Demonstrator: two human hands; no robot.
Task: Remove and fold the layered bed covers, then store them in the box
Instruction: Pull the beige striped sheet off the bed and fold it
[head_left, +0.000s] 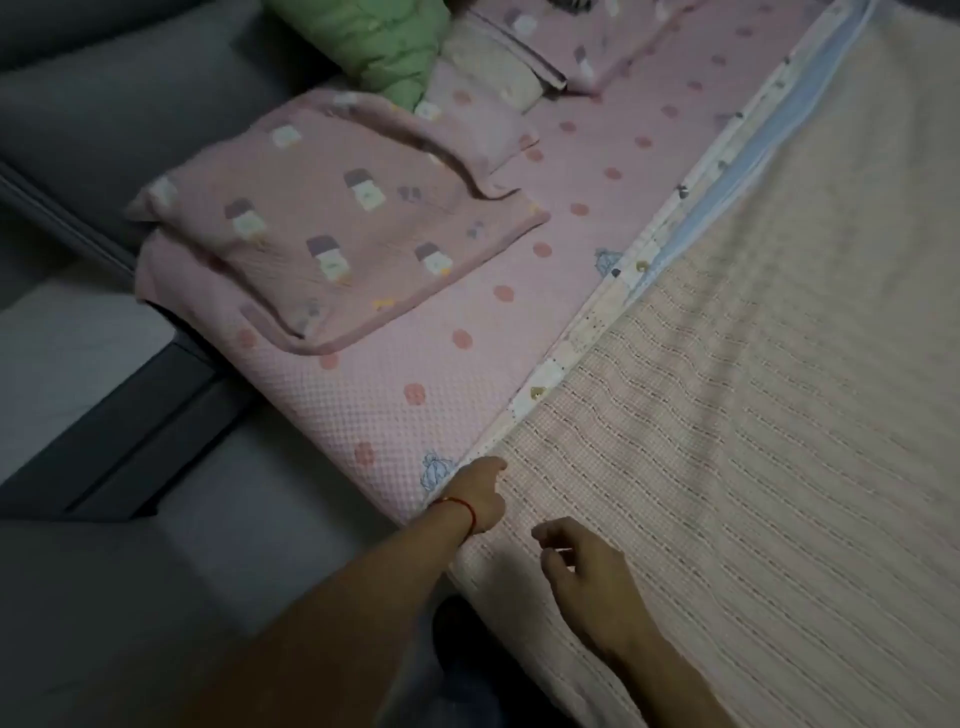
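A left hand (480, 493) grips the near corner of a knitted blanket (753, 415); the right hand (587, 577) hovers loosely curled above it.

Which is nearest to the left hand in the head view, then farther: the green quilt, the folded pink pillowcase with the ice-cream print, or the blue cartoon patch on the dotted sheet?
From the left hand:
1. Blue cartoon patch, just beside it at the bed edge.
2. Folded pink pillowcase, farther up, on the dotted sheet.
3. Green quilt, at the top, by the headboard end.
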